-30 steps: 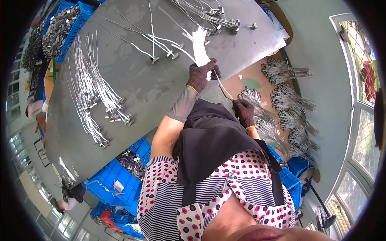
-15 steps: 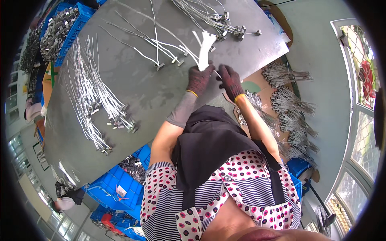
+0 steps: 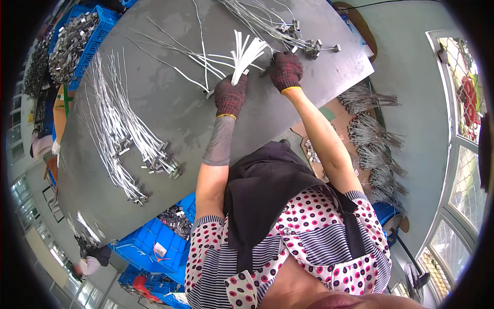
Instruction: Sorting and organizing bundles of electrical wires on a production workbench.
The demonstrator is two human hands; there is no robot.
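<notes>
At the upper left of the frame, a blue plastic crate (image 3: 105, 23) holds small grey metal pieces. Right of it, thin silvery wires with white sleeves (image 3: 135, 123) lie on the grey metal desk (image 3: 188, 121). At upper centre, the left hand (image 3: 230, 96), in a dark red-and-black glove, is clamped around a fanned bunch of slim white strips (image 3: 243, 61). The similarly gloved right hand (image 3: 285, 72) has curled fingers, its grip unclear, just beside grey wires with blocky metal ends (image 3: 311, 49).
</notes>
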